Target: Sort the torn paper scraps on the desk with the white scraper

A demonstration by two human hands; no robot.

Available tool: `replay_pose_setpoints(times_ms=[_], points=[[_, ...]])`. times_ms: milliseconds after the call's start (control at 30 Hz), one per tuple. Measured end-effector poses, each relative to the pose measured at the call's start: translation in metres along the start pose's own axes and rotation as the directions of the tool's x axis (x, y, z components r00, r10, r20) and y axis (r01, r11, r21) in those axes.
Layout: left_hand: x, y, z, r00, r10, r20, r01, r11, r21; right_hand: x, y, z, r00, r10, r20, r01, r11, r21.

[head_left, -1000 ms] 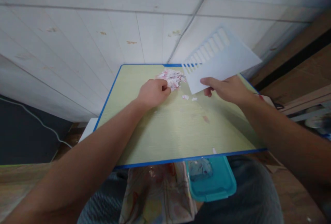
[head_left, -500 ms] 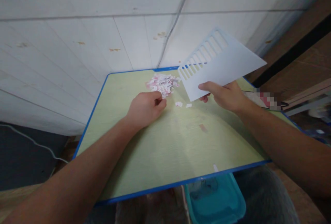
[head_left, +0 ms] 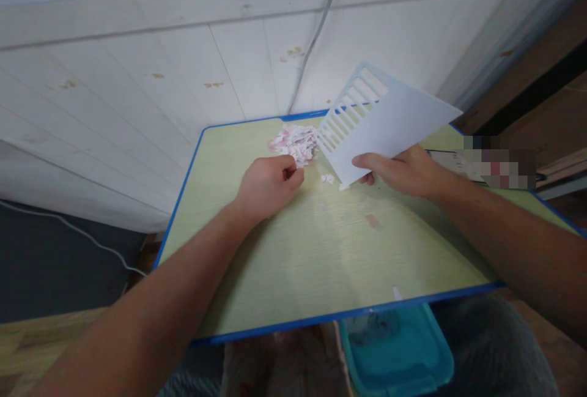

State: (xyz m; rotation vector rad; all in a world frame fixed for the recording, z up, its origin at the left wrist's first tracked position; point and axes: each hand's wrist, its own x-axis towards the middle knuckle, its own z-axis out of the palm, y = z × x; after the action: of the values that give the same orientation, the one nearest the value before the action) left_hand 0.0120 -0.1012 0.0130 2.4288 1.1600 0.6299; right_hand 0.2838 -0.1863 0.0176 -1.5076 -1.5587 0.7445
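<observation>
My right hand [head_left: 398, 170] grips a flat white slotted sheet [head_left: 394, 122] by its lower edge, thumb on top. A row of long cut-outs runs along the sheet's upper left side, and it is held tilted over the table. Its left corner comes beside a heap of small torn paper scraps [head_left: 296, 143], white with some pink. Just in front of that heap, my left hand [head_left: 270, 184] is curled closed, knuckles up; whatever its fingers might hold is hidden. A few loose scraps [head_left: 327, 178] lie between the hands, near the sheet's bottom corner.
The pale green table [head_left: 284, 274] has a blue rim and stands against a white panelled wall [head_left: 174, 97] with a hanging cable [head_left: 316, 36]. Below its front edge is a turquoise bin [head_left: 398, 354]. One more scrap [head_left: 397, 292] lies near that edge. A flat printed item [head_left: 449, 163] lies at right.
The view has shifted slightly, moving the table rightward in the picture. The white sheet has come down and left, closer to the paper heap. My left hand stays curled beside the heap.
</observation>
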Motion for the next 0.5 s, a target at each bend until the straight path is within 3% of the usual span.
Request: replay_pose_setpoints(times_ms=[133, 333, 500], points=[[0.0, -0.001, 0.001, 1.0, -0.005, -0.005, 0.005, 1.0, -0.013, -0.003, -0.005, 0.004, 0.998, 0.005, 0.066, -0.007, 0.999, 0.036], [0.001, -0.003, 0.002, 1.0, 0.009, -0.013, -0.009, 1.0, -0.015, -0.001, -0.009, -0.005, 0.998, -0.03, 0.06, 0.022, 0.993, 0.119], [0.001, -0.002, 0.001, 1.0, 0.015, -0.025, -0.015, 1.0, -0.013, 0.003, -0.002, -0.011, 0.995, -0.007, 0.097, -0.001, 0.997, 0.082]])
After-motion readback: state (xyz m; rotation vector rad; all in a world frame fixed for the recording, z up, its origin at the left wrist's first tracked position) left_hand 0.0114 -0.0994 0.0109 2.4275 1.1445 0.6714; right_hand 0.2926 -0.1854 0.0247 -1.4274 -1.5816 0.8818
